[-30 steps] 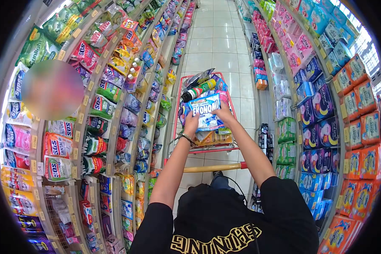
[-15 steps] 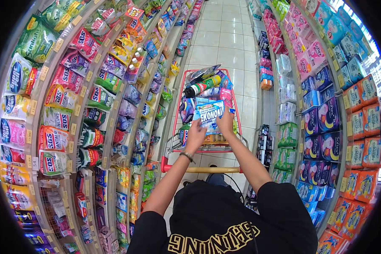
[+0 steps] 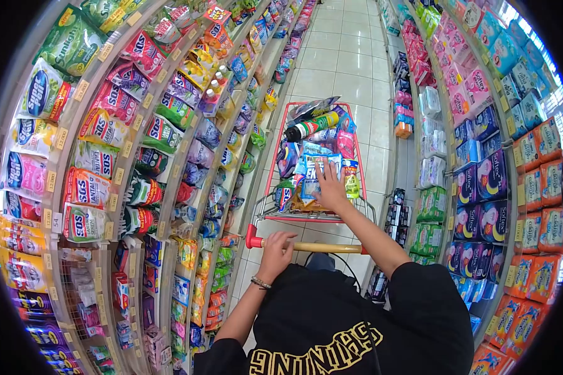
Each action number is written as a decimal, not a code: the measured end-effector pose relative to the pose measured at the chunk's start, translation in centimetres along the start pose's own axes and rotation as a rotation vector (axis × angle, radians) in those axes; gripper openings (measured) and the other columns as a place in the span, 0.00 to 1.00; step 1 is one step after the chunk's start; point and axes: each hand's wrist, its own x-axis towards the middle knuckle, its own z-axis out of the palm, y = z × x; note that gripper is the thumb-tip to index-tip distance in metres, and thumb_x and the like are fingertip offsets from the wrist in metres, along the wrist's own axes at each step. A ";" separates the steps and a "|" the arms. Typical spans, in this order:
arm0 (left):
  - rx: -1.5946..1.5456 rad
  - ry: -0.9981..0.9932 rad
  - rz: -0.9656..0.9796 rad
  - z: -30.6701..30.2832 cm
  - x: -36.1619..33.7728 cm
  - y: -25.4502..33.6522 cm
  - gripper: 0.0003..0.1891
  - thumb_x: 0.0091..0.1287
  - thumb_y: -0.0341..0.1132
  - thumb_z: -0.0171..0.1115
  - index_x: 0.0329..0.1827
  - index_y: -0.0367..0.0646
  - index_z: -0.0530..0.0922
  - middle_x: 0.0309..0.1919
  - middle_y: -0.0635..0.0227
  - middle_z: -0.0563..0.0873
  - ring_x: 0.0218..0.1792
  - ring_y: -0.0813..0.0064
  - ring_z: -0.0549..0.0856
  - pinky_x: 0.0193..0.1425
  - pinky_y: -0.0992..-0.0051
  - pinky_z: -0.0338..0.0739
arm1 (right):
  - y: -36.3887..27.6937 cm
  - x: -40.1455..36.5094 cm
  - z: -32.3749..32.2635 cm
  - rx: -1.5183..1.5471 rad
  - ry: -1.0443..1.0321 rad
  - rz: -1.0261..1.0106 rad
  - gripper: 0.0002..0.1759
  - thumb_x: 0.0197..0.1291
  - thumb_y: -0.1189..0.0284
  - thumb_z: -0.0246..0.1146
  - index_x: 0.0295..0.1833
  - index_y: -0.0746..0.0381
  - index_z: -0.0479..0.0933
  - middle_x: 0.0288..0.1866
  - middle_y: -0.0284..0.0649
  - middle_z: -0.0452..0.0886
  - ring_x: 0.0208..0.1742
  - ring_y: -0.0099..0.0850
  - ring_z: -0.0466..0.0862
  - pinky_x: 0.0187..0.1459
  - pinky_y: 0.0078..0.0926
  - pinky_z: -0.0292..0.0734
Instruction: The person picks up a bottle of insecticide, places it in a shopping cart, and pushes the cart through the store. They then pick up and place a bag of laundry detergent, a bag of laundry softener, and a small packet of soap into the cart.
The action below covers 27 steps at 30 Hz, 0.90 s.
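The blue-and-white packet (image 3: pixel 311 178), printed with large letters, lies on top of the goods in the red-rimmed shopping cart (image 3: pixel 270 187). My right hand (image 3: pixel 330 187) rests over it with spread fingers and covers part of its print. Close to the left end of the yellow cart handle (image 3: pixel 325 248) is my left hand (image 3: pixel 278 253), its fingers loosely bent and apart; whether it touches the bar cannot be made out. A dark bottle with a green-yellow label (image 3: pixel 313 126) lies across the cart's far part, beside a pink packet (image 3: pixel 345 142).
Shelves of cleaning-product pouches (image 3: pixel 87 187) line the left side. On the right stand shelves with purple packs (image 3: pixel 481 172) and orange packs (image 3: pixel 538 275). A tiled floor aisle (image 3: pixel 338 56) stretches ahead between them.
The packet went from both hands down onto the cart's load. My left hand drew back to the handle, while my right hand flattened over the packet. The view shifted slightly.
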 end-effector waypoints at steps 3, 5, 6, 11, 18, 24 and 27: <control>0.231 -0.004 0.173 0.5 -0.1 0.3 0.13 0.69 0.29 0.62 0.55 0.45 0.84 0.47 0.64 0.85 0.54 0.60 0.83 0.66 0.59 0.72 | 0.4 0.3 -0.2 0.019 -0.098 -0.010 0.54 0.61 0.55 0.71 0.86 0.51 0.49 0.88 0.51 0.44 0.86 0.54 0.47 0.78 0.69 0.41; 0.244 -0.066 0.164 1.4 -0.1 -0.4 0.11 0.69 0.34 0.62 0.53 0.47 0.85 0.47 0.64 0.84 0.56 0.61 0.80 0.72 0.54 0.63 | 0.0 0.2 -0.8 -0.006 -0.128 -0.011 0.56 0.61 0.52 0.70 0.87 0.51 0.45 0.88 0.52 0.45 0.87 0.53 0.46 0.78 0.71 0.40; 0.242 -0.066 0.162 1.6 -0.2 -0.9 0.11 0.69 0.34 0.62 0.53 0.47 0.85 0.47 0.64 0.84 0.56 0.61 0.80 0.72 0.54 0.63 | 0.0 0.0 -1.1 0.005 -0.067 0.002 0.54 0.62 0.53 0.69 0.86 0.52 0.47 0.88 0.52 0.45 0.87 0.54 0.45 0.78 0.70 0.39; 0.310 -0.093 0.157 1.2 -0.6 -1.3 0.13 0.71 0.39 0.64 0.54 0.45 0.85 0.51 0.63 0.83 0.56 0.61 0.80 0.72 0.55 0.63 | -0.4 -3.0 -4.4 0.094 0.267 -0.022 0.41 0.63 0.58 0.69 0.80 0.56 0.64 0.80 0.54 0.63 0.82 0.51 0.59 0.78 0.60 0.50; 0.304 0.067 0.168 -0.4 -2.5 -2.1 0.16 0.69 0.40 0.67 0.56 0.42 0.83 0.53 0.58 0.82 0.63 0.53 0.76 0.73 0.54 0.65 | -3.0 -10.6 -8.9 0.694 -0.281 0.198 0.15 0.61 0.64 0.70 0.49 0.61 0.82 0.46 0.45 0.85 0.45 0.38 0.86 0.45 0.41 0.79; 0.384 0.046 0.259 -0.1 -3.4 -3.6 0.23 0.68 0.41 0.66 0.64 0.43 0.79 0.56 0.58 0.81 0.66 0.54 0.74 0.80 0.51 0.57 | -7.0 -15.2 -6.0 0.389 -0.245 -0.156 0.21 0.57 0.52 0.72 0.43 0.59 0.82 0.41 0.43 0.85 0.43 0.43 0.86 0.43 0.43 0.80; 0.423 0.002 0.266 0.2 -3.3 -3.9 0.26 0.66 0.43 0.68 0.66 0.45 0.78 0.56 0.58 0.80 0.66 0.57 0.74 0.81 0.50 0.55 | -8.2 -15.2 -4.1 0.222 -0.152 -0.141 0.28 0.52 0.45 0.73 0.43 0.59 0.85 0.41 0.43 0.88 0.46 0.44 0.88 0.47 0.43 0.82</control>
